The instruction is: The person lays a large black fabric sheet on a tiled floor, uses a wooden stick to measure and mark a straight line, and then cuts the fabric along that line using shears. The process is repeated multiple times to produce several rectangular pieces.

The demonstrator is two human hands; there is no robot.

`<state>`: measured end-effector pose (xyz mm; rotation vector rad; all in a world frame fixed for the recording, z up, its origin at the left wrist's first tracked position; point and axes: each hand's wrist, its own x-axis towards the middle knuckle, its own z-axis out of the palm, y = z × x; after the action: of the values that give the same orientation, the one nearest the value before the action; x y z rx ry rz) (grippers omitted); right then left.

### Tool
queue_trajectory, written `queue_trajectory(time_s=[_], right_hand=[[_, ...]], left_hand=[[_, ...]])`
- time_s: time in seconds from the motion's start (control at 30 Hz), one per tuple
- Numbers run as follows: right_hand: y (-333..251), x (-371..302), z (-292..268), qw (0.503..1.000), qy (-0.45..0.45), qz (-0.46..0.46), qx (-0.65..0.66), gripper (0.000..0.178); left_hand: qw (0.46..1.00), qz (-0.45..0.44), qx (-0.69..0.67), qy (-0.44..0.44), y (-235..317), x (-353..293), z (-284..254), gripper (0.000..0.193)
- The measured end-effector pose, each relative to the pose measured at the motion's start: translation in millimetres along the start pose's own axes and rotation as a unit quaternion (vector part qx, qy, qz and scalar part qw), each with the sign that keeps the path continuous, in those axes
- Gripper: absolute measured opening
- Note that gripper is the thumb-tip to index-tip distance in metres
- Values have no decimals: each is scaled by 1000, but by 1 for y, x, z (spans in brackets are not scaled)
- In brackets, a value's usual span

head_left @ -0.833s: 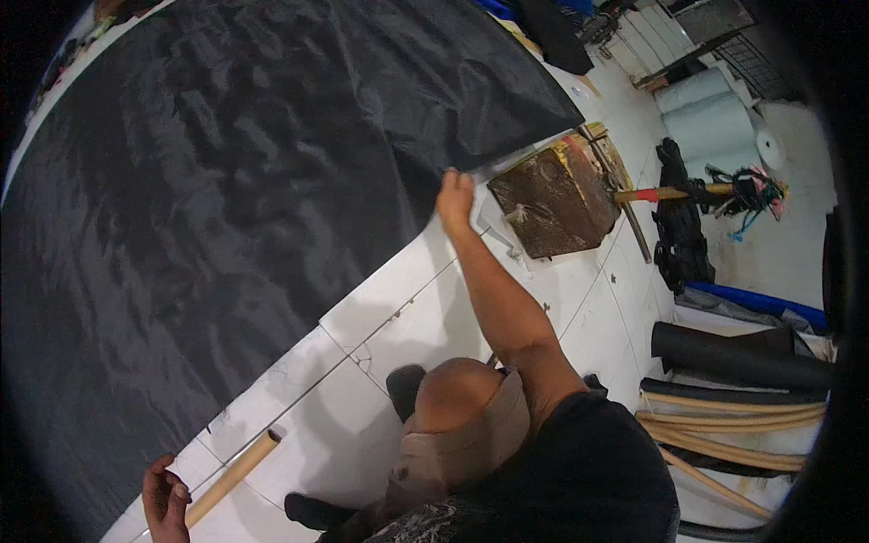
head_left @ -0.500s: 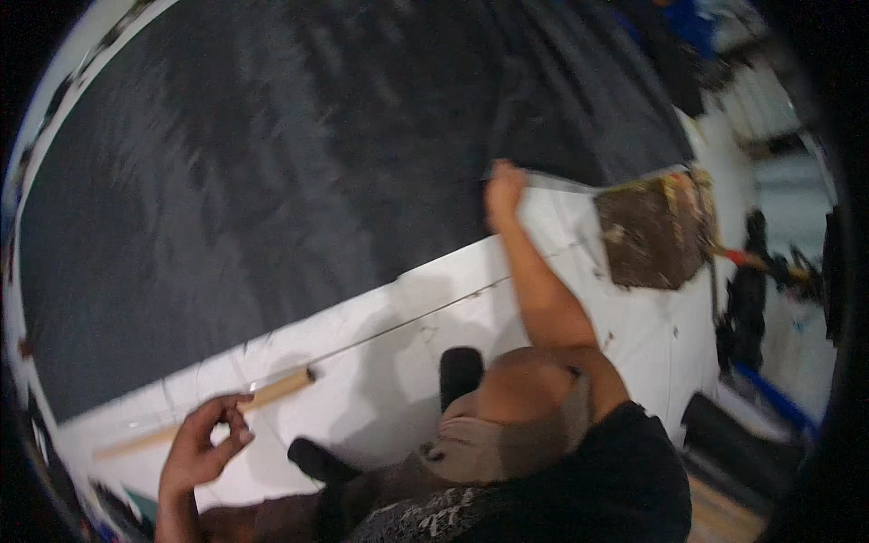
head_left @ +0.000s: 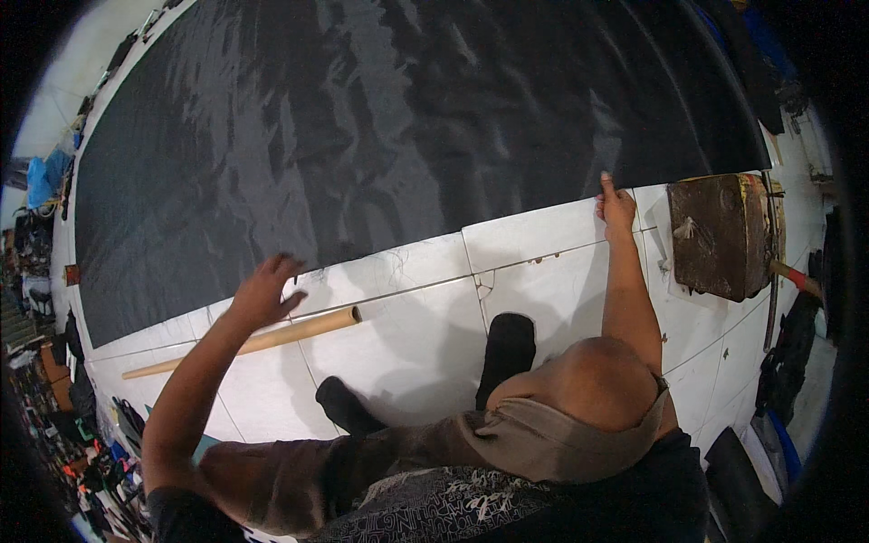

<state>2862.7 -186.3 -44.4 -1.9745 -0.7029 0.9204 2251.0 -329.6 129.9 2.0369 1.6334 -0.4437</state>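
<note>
A wide sheet of black fabric is spread over the white tiled floor, with soft creases running across it. At its near edge on the right, my right hand is closed, pinching the fabric's border. My left hand hovers by the near edge farther left, fingers apart and holding nothing. Just below that hand, a tan cardboard tube lies on the floor, partly hidden behind my left forearm.
At the fabric's right corner stands a worn brown block, with a red-handled tool beside it. My dark-socked feet rest on the tiles. Assorted clutter fills the left side. Dark rolls lie at the lower right.
The fabric near the block, folded back before, now lies flatter along its edge. My right hand has moved right along the edge; my left hand has risen toward the fabric and opened.
</note>
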Motion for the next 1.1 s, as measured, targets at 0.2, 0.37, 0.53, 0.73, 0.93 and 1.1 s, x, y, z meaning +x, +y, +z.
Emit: queue_trajectory(time_s=[0.2, 0.37, 0.53, 0.73, 0.93, 1.1], right_hand=[[0, -3, -8, 997, -38, 9, -62, 32], [1, -7, -2, 999, -30, -15, -16, 34], [10, 3, -7, 999, -29, -24, 33, 37], [0, -6, -3, 1000, 14, -17, 8, 35], [-11, -48, 15, 923, 232, -149, -269, 33], [-25, -163, 116, 770, -250, -527, -259, 51]], left_hand=[[994, -44, 9, 104, 28, 76, 65, 65], [980, -36, -39, 192, 12, 78, 105, 60], [979, -35, -35, 197, 17, 82, 106, 56], [979, -36, -39, 196, 26, 83, 97, 50], [969, -15, -28, 243, 25, 89, 108, 49], [965, -2, -52, 255, 24, 89, 104, 52]])
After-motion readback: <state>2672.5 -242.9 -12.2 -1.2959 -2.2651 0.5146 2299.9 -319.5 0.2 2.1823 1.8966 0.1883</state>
